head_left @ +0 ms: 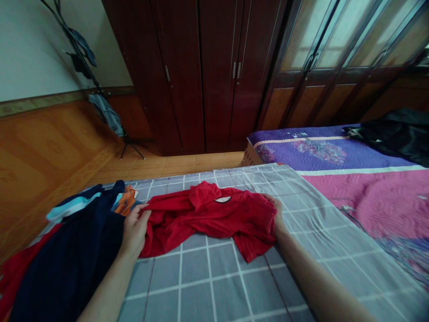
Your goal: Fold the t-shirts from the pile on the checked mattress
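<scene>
Maybe to hold it out wide, the left hand pinches the red shirt lying between both grips, and the right hand touches its other end, though I can't tell if that grip squeezes.

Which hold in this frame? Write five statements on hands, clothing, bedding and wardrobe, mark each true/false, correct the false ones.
1. The left hand holds the red fabric shirt. True.
2. A black crumpled item lies on the purple-and-pink quilted bedspread. True.
3. The right hand rests on that bedspread. False: it touches the shirt.
4. The tall dark-red wardrobe has its doors standing open. False: they are shut.
5. The shirt lies on a grey sheet with white grid lines. True.
</scene>
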The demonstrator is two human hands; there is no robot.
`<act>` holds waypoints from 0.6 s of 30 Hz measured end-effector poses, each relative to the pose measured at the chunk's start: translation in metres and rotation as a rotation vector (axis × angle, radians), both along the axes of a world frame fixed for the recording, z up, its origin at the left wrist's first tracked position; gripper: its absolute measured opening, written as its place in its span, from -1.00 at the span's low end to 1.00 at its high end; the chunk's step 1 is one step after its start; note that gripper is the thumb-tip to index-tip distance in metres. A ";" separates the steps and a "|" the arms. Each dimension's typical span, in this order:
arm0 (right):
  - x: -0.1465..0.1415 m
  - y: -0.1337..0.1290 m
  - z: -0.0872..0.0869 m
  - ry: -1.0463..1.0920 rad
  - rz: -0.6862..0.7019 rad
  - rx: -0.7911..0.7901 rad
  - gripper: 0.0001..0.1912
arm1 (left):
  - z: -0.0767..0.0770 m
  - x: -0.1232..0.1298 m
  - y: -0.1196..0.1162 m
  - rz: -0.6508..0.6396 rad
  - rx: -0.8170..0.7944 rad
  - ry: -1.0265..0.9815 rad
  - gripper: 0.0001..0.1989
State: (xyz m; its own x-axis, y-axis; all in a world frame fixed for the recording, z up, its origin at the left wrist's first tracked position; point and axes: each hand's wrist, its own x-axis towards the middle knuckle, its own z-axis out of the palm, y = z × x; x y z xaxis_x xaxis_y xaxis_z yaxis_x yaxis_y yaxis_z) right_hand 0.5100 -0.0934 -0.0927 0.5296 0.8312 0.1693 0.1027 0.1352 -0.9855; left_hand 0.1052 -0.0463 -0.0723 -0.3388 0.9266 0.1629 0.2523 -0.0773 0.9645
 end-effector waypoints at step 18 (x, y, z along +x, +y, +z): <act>-0.139 -0.070 0.039 -0.166 0.471 0.036 -0.66 | -0.002 0.120 -0.117 -0.767 0.079 0.316 -0.20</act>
